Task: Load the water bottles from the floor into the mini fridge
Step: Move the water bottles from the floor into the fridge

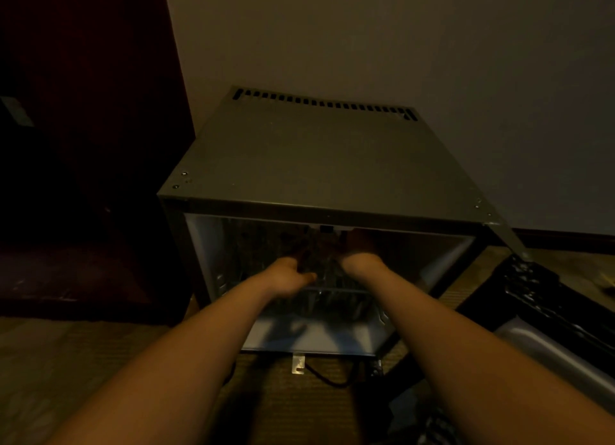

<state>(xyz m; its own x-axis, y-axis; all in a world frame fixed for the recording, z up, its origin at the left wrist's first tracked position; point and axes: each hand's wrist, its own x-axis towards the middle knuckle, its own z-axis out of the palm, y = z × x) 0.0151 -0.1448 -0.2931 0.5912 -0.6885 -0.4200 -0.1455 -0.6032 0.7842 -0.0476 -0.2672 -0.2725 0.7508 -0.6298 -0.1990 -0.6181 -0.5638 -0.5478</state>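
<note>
The fingers of both hands are deep in the dark upper part of the small grey metal mini fridge (319, 158), and how far they are spread cannot be told. The left hand (286, 280) shows only its back and thumb, curled toward something dim just at its 1 o'clock. The right hand (361, 261) reaches further in, its fingers lost in shadow. Between the two hands sits a murky, ribbed-looking mass on or above the wire shelf (336, 290), which could be bottles or only the fridge's back wall; the picture is too dark to say.

The fridge stands open against the pale wall, its black door (545, 298) swung out toward 4 o'clock of the cabinet. The white floor of the lower compartment (312, 336) appears bare, crossed only by the shadows of the forearms. No water bottle can be made out with certainty anywhere: none on the brownish woven floor (66, 361) in front, none clearly on the shelf. A dark glossy heap at about 5 o'clock, near the lower edge of the view, may be packaging, but it is not legible.

As a judgement, the person is either placing or settling something on the shelf, so loading seems under way rather than finished. How many bottles are already in, and how many remain outside, cannot be determined here; the empty-looking lower compartment suggests room is left.
</note>
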